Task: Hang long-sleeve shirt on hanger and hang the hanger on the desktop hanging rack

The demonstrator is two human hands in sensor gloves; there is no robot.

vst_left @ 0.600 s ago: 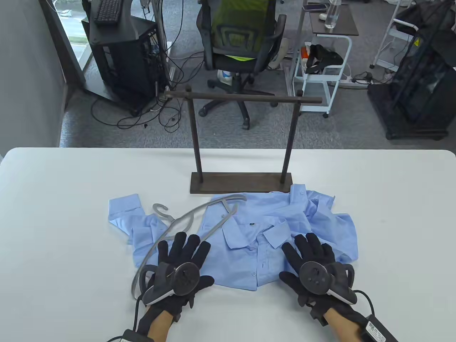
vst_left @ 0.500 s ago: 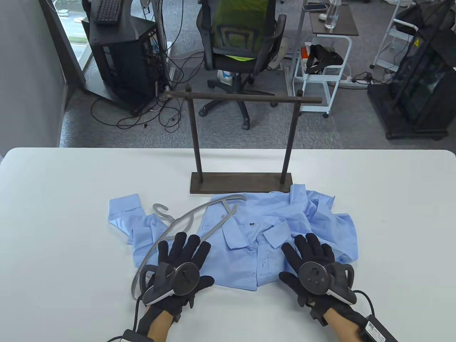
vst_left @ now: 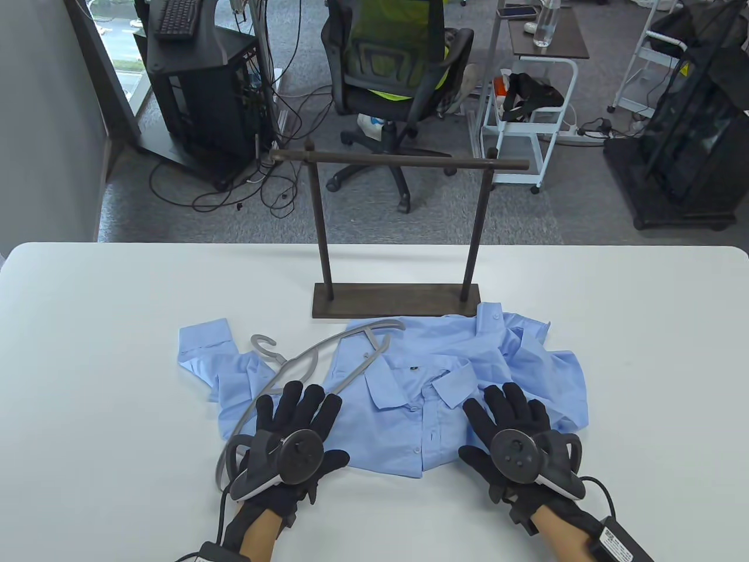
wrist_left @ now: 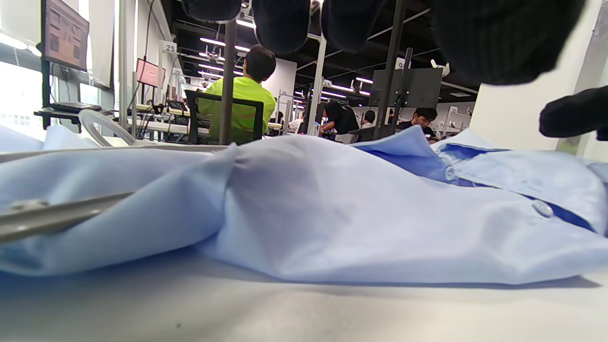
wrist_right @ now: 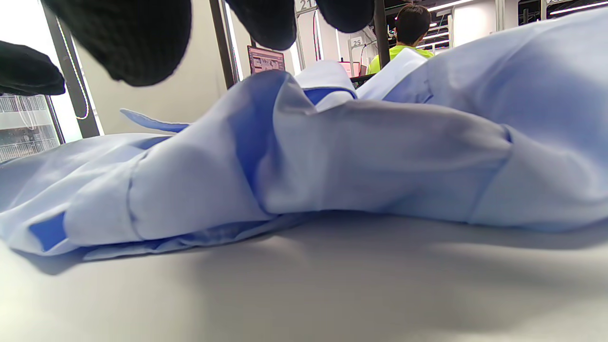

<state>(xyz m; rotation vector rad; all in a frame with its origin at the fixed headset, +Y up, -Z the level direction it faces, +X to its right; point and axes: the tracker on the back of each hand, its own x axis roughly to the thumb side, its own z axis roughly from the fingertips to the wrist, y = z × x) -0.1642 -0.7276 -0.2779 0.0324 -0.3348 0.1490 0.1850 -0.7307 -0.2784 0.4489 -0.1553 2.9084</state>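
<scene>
A light blue long-sleeve shirt (vst_left: 445, 374) lies crumpled on the white table (vst_left: 88, 363), collar toward me. A grey hanger (vst_left: 304, 360) lies across its left side, hook at the upper left. My left hand (vst_left: 298, 410) hovers flat over the shirt's left part and the hanger's lower bar, fingers straight and spread. My right hand (vst_left: 506, 407) is spread flat over the shirt's right side. Both wrist views show the fingertips (wrist_left: 285, 23) above the cloth (wrist_right: 332, 156), holding nothing. The dark wooden rack (vst_left: 398, 234) stands behind the shirt.
The rack's base (vst_left: 397, 300) touches the shirt's far edge. One sleeve cuff (vst_left: 202, 342) sticks out to the left. Beyond the table stand an office chair (vst_left: 398, 64), a computer stand (vst_left: 199, 88) and a white cart (vst_left: 529, 105). A person in a yellow-green top (wrist_left: 242, 102) sits far off.
My left hand has shifted slightly left and toward me. The office chair behind the table has turned a little. Shirt, hanger and right hand lie as before.
</scene>
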